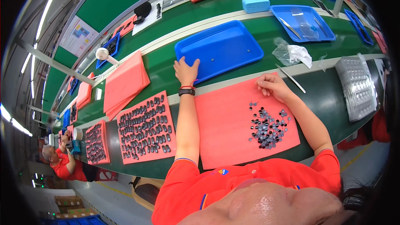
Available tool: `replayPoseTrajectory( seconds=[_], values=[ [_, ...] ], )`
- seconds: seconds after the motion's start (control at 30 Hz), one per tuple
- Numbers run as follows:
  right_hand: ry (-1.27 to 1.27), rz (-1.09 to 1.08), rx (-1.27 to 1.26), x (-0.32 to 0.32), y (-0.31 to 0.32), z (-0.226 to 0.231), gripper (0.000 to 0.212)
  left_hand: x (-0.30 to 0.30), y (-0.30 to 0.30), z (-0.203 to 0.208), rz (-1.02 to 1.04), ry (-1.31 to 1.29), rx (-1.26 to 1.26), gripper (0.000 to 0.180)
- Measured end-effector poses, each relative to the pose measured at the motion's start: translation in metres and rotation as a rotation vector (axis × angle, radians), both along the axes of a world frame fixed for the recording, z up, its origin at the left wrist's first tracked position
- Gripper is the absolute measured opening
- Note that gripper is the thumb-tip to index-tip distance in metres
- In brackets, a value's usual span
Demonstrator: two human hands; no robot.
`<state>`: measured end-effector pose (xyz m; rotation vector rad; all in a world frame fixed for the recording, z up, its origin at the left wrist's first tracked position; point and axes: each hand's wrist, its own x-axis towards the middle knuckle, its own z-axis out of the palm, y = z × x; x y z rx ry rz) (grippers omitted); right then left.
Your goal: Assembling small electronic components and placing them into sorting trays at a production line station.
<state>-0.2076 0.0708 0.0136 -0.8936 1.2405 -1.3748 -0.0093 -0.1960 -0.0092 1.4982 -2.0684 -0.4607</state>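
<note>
My left hand (186, 72) is at the near left corner of a shallow blue tray (218, 39), its thumb inside and its fingers along the rim. Two small dark discs (213, 59) lie in that tray. Over the far right corner of a pink foam sheet (223, 127) hovers my right hand (273, 88), fingers curled and thumb pressed to them. Whatever may be between those fingertips is too small to make out. A scattered heap of small round discs (266, 131), some shiny black and some grey, covers the sheet's right part.
Left are two pink sheets with rows of dark oval parts (146, 127) and stacked pink sheets (125, 83). White tweezers (291, 79), a plastic bag (287, 54) and clear blister trays (356, 87) lie right. Behind are another blue tray (325, 35) and a light-blue block (256, 4). A co-worker (68, 162) sits far left.
</note>
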Motion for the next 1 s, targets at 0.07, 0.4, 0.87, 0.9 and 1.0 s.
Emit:
replayPoseTrajectory(
  seconds=[0.07,0.4,0.87,0.9,1.0],
  values=[
    [-0.047,0.001,0.02,-0.002,-0.002,0.002,0.013,0.003,-0.008,0.002,0.022,0.145,-0.038,0.072],
    [0.174,0.007,0.023,-0.029,-0.029,0.053,0.021,-0.011,-0.065,0.04,-0.151,0.782,0.259,0.06],
    [0.368,-0.18,0.062,-0.111,-0.132,0.09,0.035,-0.015,-0.13,0.049,-0.197,0.35,0.368,0.075],
    [0.423,-0.215,0.053,-0.112,-0.139,0.092,0.038,-0.01,-0.137,0.046,-0.173,0.207,0.163,0.077],
    [0.471,-0.289,0.067,-0.128,-0.147,0.092,0.04,-0.012,-0.138,0.047,-0.173,0.05,-0.022,0.082]
  ],
)
